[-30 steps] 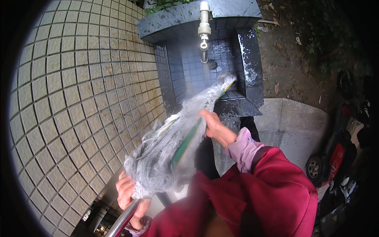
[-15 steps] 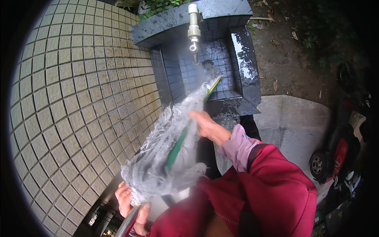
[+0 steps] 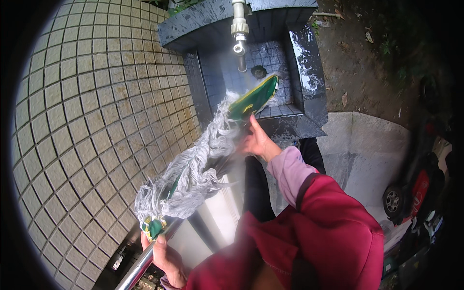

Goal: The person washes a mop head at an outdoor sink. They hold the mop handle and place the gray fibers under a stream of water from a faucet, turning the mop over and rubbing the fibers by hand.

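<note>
A long flat mop head (image 3: 193, 159) with pale grey strings slants from my left hand toward a dark tiled basin (image 3: 311, 108). Its green, yellow-edged backing (image 3: 256, 96) faces up at the far end, over the basin's near rim. My right hand (image 3: 258, 142) is closed on the mop head just behind that backing; the fingertips are partly hidden. At the lower left, my left hand (image 3: 166, 258) grips the near end, thumb beside a green corner (image 3: 153, 227). A shiny metal pole (image 3: 137, 268) runs down-left beside this hand; its joining to the mop is hidden.
A pale tap (image 3: 239, 29) juts over the basin from its far wall. A beige tiled wall (image 3: 96, 121) rises close on the left. To the right are bare soil (image 3: 353, 63), concrete paving (image 3: 362, 150) and a red-and-black wheeled vehicle (image 3: 418, 191).
The mop head has twisted, so its far green backing now shows broadly and a green corner appears at my left hand. My right hand has turned, thumb side up.
</note>
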